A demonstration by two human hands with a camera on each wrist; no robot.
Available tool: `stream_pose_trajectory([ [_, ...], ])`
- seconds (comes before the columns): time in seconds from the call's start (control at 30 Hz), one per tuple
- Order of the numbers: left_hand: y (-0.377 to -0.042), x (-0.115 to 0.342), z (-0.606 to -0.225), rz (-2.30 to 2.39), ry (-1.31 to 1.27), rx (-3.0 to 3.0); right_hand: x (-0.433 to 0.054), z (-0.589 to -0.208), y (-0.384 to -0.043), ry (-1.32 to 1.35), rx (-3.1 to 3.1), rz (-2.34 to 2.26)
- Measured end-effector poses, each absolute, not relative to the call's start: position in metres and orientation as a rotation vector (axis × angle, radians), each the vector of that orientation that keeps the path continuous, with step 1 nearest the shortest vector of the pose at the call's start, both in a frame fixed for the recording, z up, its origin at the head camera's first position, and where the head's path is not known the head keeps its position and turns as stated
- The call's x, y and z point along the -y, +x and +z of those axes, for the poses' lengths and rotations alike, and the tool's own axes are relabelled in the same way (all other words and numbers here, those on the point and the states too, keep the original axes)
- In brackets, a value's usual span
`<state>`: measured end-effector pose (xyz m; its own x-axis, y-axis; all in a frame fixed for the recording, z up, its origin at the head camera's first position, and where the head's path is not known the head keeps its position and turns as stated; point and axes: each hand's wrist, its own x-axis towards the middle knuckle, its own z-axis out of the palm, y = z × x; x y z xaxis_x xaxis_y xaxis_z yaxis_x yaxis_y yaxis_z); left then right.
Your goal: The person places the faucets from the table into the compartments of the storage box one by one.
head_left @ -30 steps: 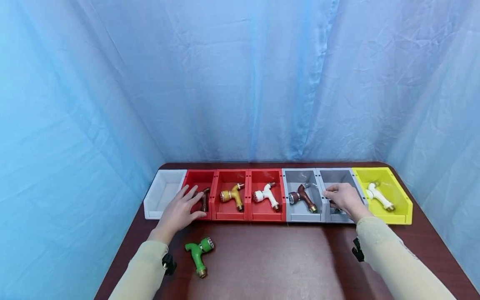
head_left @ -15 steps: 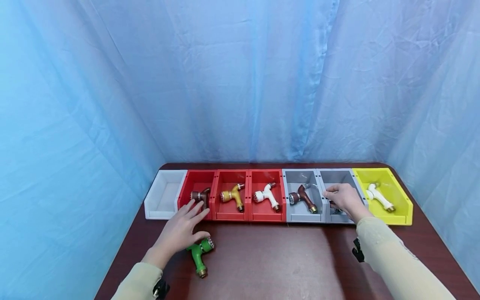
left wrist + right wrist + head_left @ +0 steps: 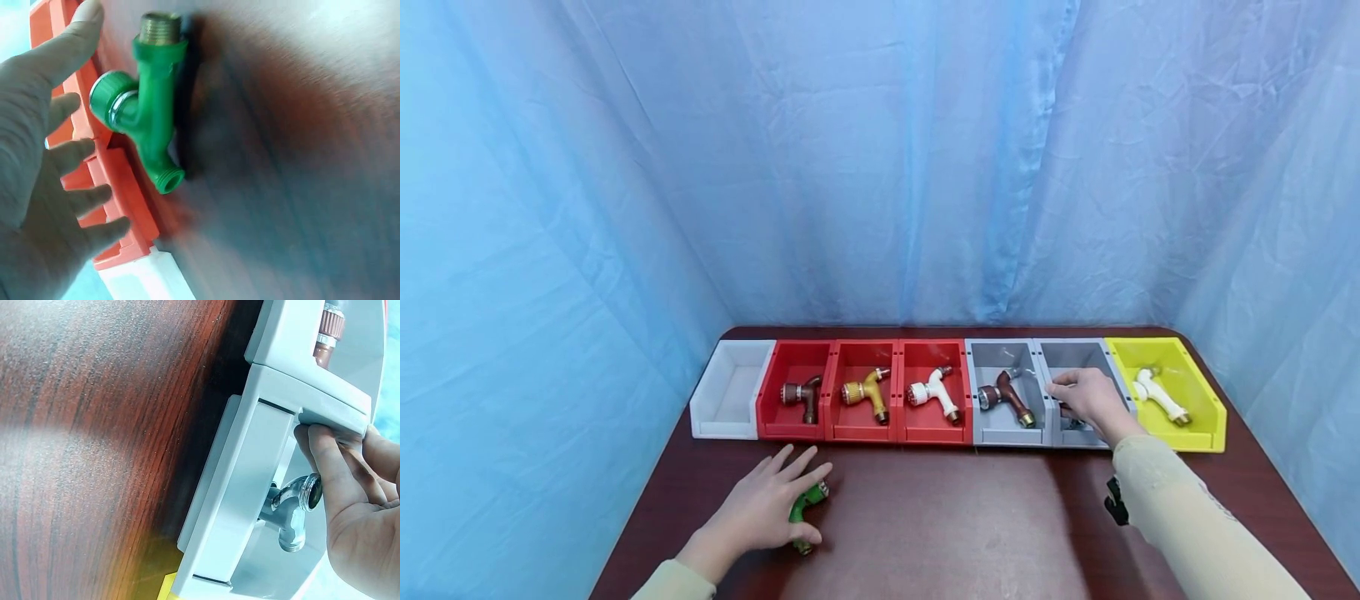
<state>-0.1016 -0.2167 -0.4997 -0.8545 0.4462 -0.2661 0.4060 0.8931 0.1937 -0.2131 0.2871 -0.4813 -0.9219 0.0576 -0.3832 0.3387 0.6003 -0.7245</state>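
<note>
My left hand (image 3: 758,510) is over a green faucet (image 3: 154,106) lying on the table, its fingers spread. In the head view the hand hides part of the faucet; whether they touch, I cannot tell. The left wrist view shows a threaded brass end on the faucet. My right hand (image 3: 1093,402) reaches into the right grey bin (image 3: 1078,437) and pinches its left side wall between thumb and fingers. Below those fingers a chrome faucet (image 3: 291,515) lies in that bin.
Joined bins line the table's (image 3: 940,517) back: a white bin (image 3: 724,430), several red and grey ones, and a yellow bin (image 3: 1206,400). Faucets lie in them: brown (image 3: 809,400), yellow (image 3: 872,393), white (image 3: 937,393), dark red (image 3: 1011,398), and white (image 3: 1161,393) at right. A blue curtain (image 3: 880,167) hangs behind.
My left hand has moved back from the leftmost red bin to over the green faucet, uncovering the brown faucet. My right hand keeps its place at the grey bin.
</note>
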Motion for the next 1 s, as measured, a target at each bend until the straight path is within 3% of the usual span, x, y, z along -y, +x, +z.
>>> stream_pose_trajectory([
  [1.0,-0.092,0.212,-0.513,0.268,0.555,-2.657,-0.288,-0.484,-0.212,0.291,-2.513,-1.265],
])
